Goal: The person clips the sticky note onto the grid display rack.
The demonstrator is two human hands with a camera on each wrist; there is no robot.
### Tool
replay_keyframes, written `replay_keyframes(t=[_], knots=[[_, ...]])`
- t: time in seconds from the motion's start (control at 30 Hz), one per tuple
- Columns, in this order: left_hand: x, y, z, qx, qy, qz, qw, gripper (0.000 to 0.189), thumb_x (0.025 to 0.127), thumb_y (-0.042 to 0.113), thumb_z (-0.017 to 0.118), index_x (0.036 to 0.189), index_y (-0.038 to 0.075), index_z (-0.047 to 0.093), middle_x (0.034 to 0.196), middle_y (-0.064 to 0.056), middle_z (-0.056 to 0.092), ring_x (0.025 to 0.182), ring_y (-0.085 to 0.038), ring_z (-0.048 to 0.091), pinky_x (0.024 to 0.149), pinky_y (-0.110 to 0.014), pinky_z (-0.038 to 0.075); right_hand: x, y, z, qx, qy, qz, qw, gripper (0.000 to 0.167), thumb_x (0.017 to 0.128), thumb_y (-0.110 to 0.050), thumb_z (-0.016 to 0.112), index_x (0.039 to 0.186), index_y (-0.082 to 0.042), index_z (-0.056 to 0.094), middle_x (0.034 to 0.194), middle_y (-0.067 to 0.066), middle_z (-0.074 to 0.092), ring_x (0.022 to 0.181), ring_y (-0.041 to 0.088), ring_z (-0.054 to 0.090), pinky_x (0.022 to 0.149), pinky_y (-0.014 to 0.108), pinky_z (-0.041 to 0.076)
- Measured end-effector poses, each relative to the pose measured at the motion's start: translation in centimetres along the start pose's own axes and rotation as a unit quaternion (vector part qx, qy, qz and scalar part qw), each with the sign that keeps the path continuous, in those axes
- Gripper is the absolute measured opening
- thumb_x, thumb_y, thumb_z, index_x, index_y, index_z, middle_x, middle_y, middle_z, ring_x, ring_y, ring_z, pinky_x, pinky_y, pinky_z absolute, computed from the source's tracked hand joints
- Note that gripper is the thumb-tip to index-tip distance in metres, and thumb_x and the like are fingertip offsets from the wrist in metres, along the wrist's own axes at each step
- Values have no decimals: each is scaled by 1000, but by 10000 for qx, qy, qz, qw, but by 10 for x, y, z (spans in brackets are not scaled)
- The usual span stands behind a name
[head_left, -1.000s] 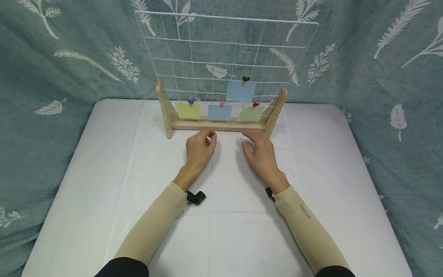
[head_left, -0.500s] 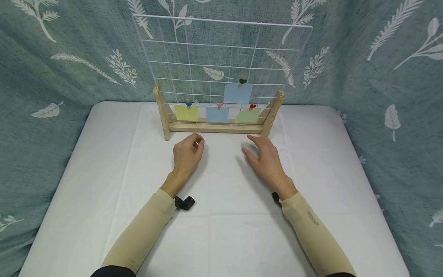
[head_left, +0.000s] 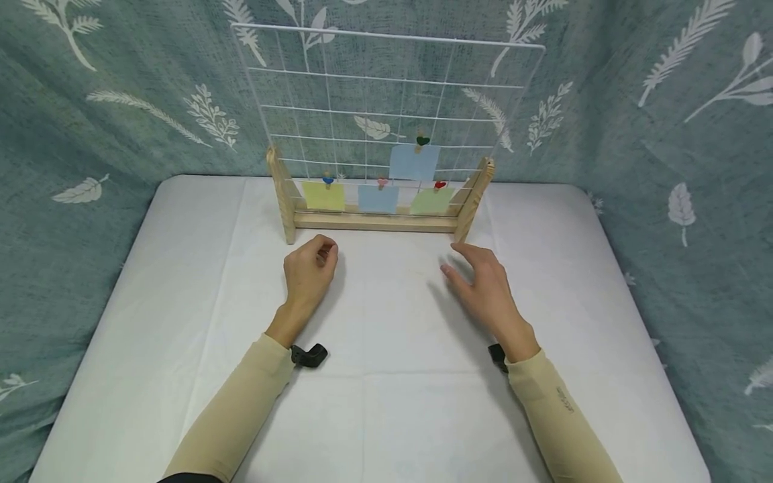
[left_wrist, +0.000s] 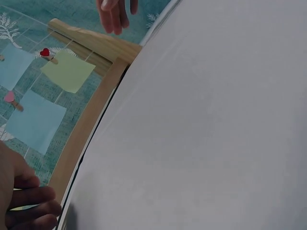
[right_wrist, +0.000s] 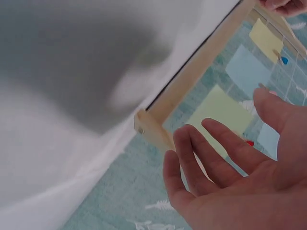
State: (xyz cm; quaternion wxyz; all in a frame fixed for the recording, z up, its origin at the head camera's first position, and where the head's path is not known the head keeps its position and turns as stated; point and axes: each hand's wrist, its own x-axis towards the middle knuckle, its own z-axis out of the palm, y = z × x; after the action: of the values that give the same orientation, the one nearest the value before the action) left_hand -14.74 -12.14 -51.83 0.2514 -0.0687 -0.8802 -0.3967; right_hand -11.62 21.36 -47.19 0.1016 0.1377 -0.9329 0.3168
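A white wire grid (head_left: 386, 33) stands in a wooden base (head_left: 374, 222) at the back of the table. Along its lower part hang a yellow note (head_left: 324, 196), a blue note (head_left: 378, 198) and a green note (head_left: 431, 200), pinned by small clothespins with blue, pink and red hearts. Another blue note (head_left: 415, 163) hangs higher under a green-heart clothespin (head_left: 423, 141). My left hand (head_left: 308, 272), loosely curled and holding nothing, is in front of the base's left end. Before the right end is my right hand (head_left: 485, 285), fingers relaxed and spread (right_wrist: 235, 182), also holding nothing.
A white cloth (head_left: 386, 416) covers the table. Teal curtains (head_left: 682, 282) with white leaf prints hang behind and at both sides. Each wrist wears a black camera, such as the left wrist camera (head_left: 309, 355).
Both hands have drawn back from the base and moved apart, the left hand leftward and the right hand rightward. The notes stay clipped to the grid; the head view has shifted slightly.
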Motion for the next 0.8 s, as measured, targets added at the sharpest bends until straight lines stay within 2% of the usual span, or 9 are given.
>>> replay_keyframes(t=[0.2,0.4,0.57,0.8], knots=[[0,0,-9,-56,187,171,9997,10,95,16,77,91,7,76,82,-8,78,71,-26,72,65,-38,54,-2,7,-11,13,323,-194,9993,41,100,-22,74,134,-1,68,137,20,68,131,40,58,108,59,45],[-1,-8,-21,-89,304,216,9993,14,93,19,80,91,6,78,89,-9,78,92,-31,66,82,-45,53,-5,17,-24,-87,862,-508,9949,38,97,-14,77,131,-1,71,132,20,71,126,40,62,104,59,48],[-5,-17,-35,-57,246,178,9995,12,92,16,80,93,4,79,92,-11,78,102,-31,62,91,-48,51,-7,22,-31,-208,926,-441,9945,37,98,-15,77,131,1,70,132,21,70,126,42,61,104,61,47],[-7,-24,-51,-34,257,241,9994,12,92,13,80,97,2,80,96,-15,78,106,-33,60,94,-49,49,-10,26,-39,-316,908,-321,9949,38,98,-16,76,132,1,70,134,24,68,127,45,60,103,65,45]])
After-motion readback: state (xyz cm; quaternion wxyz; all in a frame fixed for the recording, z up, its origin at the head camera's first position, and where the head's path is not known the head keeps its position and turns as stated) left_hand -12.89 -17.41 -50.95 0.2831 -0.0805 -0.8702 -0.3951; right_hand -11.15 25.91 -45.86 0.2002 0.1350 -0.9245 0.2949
